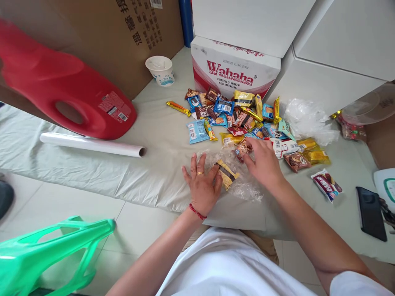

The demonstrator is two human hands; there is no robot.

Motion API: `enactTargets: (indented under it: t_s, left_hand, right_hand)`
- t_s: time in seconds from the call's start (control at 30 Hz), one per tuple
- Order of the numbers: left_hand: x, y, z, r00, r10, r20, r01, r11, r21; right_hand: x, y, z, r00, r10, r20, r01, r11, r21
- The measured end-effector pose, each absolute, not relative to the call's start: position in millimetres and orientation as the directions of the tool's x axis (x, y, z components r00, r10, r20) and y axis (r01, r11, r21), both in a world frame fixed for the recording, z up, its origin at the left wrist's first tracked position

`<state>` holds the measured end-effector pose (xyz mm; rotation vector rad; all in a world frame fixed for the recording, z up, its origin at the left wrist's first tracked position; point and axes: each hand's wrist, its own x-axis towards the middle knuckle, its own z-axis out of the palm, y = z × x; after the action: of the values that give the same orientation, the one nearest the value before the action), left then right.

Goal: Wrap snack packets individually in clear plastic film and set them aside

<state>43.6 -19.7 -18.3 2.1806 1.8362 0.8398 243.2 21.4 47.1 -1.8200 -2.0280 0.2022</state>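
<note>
My left hand point(202, 185) lies on a clear plastic bag point(243, 187) on the pale green sheet point(92, 164), fingers spread, thumb by a yellow-and-brown snack packet point(227, 174) inside the bag. My right hand point(262, 160) is curled over a small red-wrapped snack point(242, 149) at the bag's mouth, pinching it. Just beyond both hands lies a heap of wrapped snacks point(234, 115) in blue, gold and brown.
A Wahaha water carton point(234, 70) and white boxes point(308, 41) stand behind the heap. A red jug point(61, 90), a white roll point(92, 144) and a paper cup point(160, 70) lie left. A black phone point(370, 213) lies right. A green plastic item point(46, 250) is near left.
</note>
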Motion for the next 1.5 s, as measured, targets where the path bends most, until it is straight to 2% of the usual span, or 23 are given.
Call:
enactTargets:
  t_s: [0.1, 0.23, 0.33, 0.43, 0.5, 0.6, 0.67, 0.77, 0.83, 0.87, 0.97, 1.07, 1.17, 1.3, 1.43, 1.5]
  left_hand:
    - [45.4, -18.8, -16.5, 0.090, 0.947, 0.309, 0.859, -0.231, 0.457]
    - [45.2, -17.1, -16.0, 0.105, 0.939, 0.329, 0.863, -0.250, 0.439]
    - [42.7, -17.7, -17.5, 0.105, 0.911, 0.399, 0.872, -0.277, 0.403]
    - [40.4, -19.5, -17.7, 0.121, 0.883, 0.454, 0.888, -0.301, 0.348]
    - [40.1, -19.9, -15.2, 0.171, 0.888, 0.426, 0.898, -0.318, 0.304]
    - [41.4, -17.9, -7.3, 0.295, 0.914, 0.277, 0.898, -0.365, 0.246]
    - [42.8, -15.2, -0.8, 0.365, 0.918, 0.153, 0.893, -0.392, 0.221]
    - [44.4, -10.4, 8.0, 0.404, 0.915, -0.014, 0.899, -0.394, 0.189]
    - [44.9, -7.4, 12.8, 0.401, 0.909, -0.112, 0.910, -0.381, 0.162]
    - [45.0, -6.0, 14.9, 0.398, 0.904, -0.155, 0.915, -0.377, 0.145]
    - [45.8, -2.8, 19.7, 0.384, 0.891, -0.242, 0.923, -0.369, 0.107]
    - [47.8, -1.2, 22.5, 0.362, 0.890, -0.278, 0.932, -0.351, 0.091]
    - [50.1, -1.3, 24.2, 0.363, 0.883, -0.297, 0.932, -0.350, 0.097]
    - [51.2, -1.7, 25.2, 0.364, 0.881, -0.304, 0.931, -0.346, 0.112]
    - [51.3, -2.0, 25.2, 0.356, 0.884, -0.304, 0.935, -0.339, 0.110]
    - [52.1, -2.9, 24.6, 0.356, 0.885, -0.301, 0.934, -0.341, 0.104]
  right_hand:
    - [246.6, 55.0, 34.6, -0.128, 0.984, 0.127, 0.951, 0.158, -0.266]
    - [244.1, 85.7, 26.7, -0.433, 0.895, 0.107, 0.862, 0.446, -0.242]
    - [243.6, 109.2, 37.4, -0.615, 0.787, 0.052, 0.737, 0.597, -0.317]
    - [238.5, 135.0, 54.3, -0.695, 0.715, -0.075, 0.660, 0.594, -0.460]
    - [228.9, 148.7, 62.4, -0.628, 0.754, -0.194, 0.731, 0.486, -0.479]
    - [210.0, 156.5, 64.8, -0.472, 0.844, -0.257, 0.854, 0.364, -0.372]
    - [203.0, 151.0, 62.3, -0.460, 0.872, -0.168, 0.862, 0.394, -0.318]
    - [212.6, 126.5, 59.1, -0.475, 0.872, 0.116, 0.799, 0.483, -0.358]
    - [230.9, 102.5, 56.8, -0.366, 0.888, 0.278, 0.789, 0.454, -0.415]
    - [241.5, 89.9, 54.5, -0.279, 0.909, 0.309, 0.811, 0.395, -0.431]
    - [267.6, 57.5, 40.1, -0.084, 0.976, 0.202, 0.918, 0.155, -0.366]
    - [275.9, 42.9, 20.8, -0.031, 0.997, 0.075, 0.958, 0.051, -0.281]
    - [271.0, 43.8, 10.6, -0.045, 0.994, 0.099, 0.950, 0.073, -0.302]
    - [264.5, 49.8, 15.2, -0.151, 0.981, 0.121, 0.925, 0.184, -0.331]
    - [265.7, 50.3, 28.7, -0.232, 0.972, 0.035, 0.871, 0.223, -0.437]
    - [262.9, 47.5, 37.3, -0.224, 0.974, -0.015, 0.841, 0.186, -0.508]
